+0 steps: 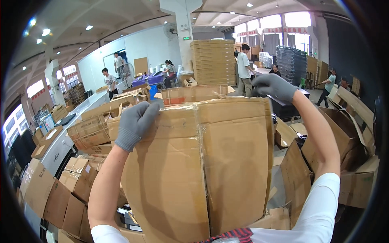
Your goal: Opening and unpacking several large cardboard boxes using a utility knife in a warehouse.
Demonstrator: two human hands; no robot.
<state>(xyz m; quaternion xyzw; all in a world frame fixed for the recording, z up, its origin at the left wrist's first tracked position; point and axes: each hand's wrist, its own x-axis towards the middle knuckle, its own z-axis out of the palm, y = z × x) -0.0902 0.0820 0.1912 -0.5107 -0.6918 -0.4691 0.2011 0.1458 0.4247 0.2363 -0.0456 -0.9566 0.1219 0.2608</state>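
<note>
A large flattened brown cardboard box (202, 162), taped down its middle seam, stands upright right in front of me and fills the centre of the view. My left hand (135, 123), in a grey glove, grips its upper left edge. My right hand (273, 87), also gloved in grey, is raised at the box's upper right corner with the fingers curled over the top edge. Both bare forearms reach up from the lower edge of the picture.
Flattened cartons (60, 194) lie piled at the lower left, more open cartons (344, 137) at the right. A tall stack of boxes (212, 60) stands behind. Several people (244, 69) work farther back, near a long white conveyor table (60, 146).
</note>
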